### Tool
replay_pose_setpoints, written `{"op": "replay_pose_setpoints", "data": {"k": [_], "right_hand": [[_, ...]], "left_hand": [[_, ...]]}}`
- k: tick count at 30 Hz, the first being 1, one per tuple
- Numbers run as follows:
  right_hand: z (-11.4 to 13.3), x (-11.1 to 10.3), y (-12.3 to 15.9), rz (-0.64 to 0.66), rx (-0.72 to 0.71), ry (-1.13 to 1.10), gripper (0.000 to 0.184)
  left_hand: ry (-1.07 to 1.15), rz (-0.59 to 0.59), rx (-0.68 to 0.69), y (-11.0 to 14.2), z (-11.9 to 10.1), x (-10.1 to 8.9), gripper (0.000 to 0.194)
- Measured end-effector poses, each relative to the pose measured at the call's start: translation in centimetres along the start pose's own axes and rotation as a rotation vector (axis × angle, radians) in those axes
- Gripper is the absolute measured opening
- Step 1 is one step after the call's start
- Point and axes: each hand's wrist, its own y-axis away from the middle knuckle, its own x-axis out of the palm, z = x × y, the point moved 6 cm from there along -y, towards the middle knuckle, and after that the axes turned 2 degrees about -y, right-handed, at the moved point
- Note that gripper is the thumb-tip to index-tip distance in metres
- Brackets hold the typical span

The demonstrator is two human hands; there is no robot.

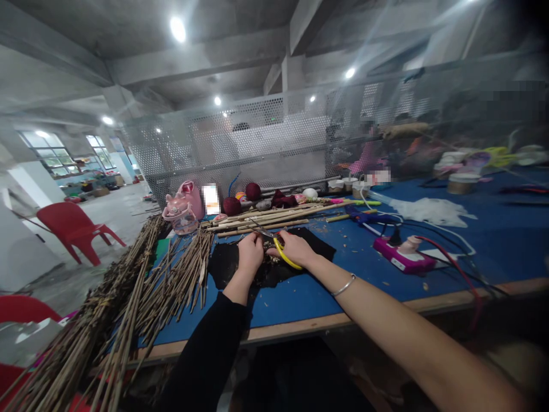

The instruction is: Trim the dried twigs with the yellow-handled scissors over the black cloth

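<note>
My right hand [295,249] is closed on a pair of scissors with yellow handles [288,261]; their metal blades point up and left toward my other hand. My left hand [250,253] is closed in a pinch beside the blade tips, and what it holds is too small to make out. Both hands are over a black cloth [315,243] spread on the blue table, with small pale clippings lying on it. Left of the cloth, a spread of thin brown sticks [184,274] covers part of the table.
A larger stick bundle [96,312] hangs over the table's left edge. Paler sticks [266,220] lie behind the cloth, near dark red yarn balls [253,191] and a pink cup [182,217]. To the right are a purple power strip [403,256], cables and a blue glue gun [364,216].
</note>
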Motion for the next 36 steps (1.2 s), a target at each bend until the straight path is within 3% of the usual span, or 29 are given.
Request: {"op": "replay_pose_setpoints", "data": {"k": [14,20,32,36], "right_hand": [[-0.4,0.1,0.0,0.014,0.057,0.043,0.063],[-0.4,-0.2,0.0,0.028,0.066,0.021,0.062],[-0.8,-0.6,-0.2,0.06,0.062,0.047,0.062],[-0.9,-0.6,-0.4,0.083,0.046,0.057,0.061]], "left_hand": [[-0.15,0.021,0.01,0.0,-0.1,-0.2,0.023],[-0.191,0.047,-0.057,-0.2,0.2,-0.2,0.025],[0.091,0.039,-0.199,-0.1,2.9,1.1,0.021],[0.228,0.05,-0.312,0.0,3.1,1.2,0.018]]}}
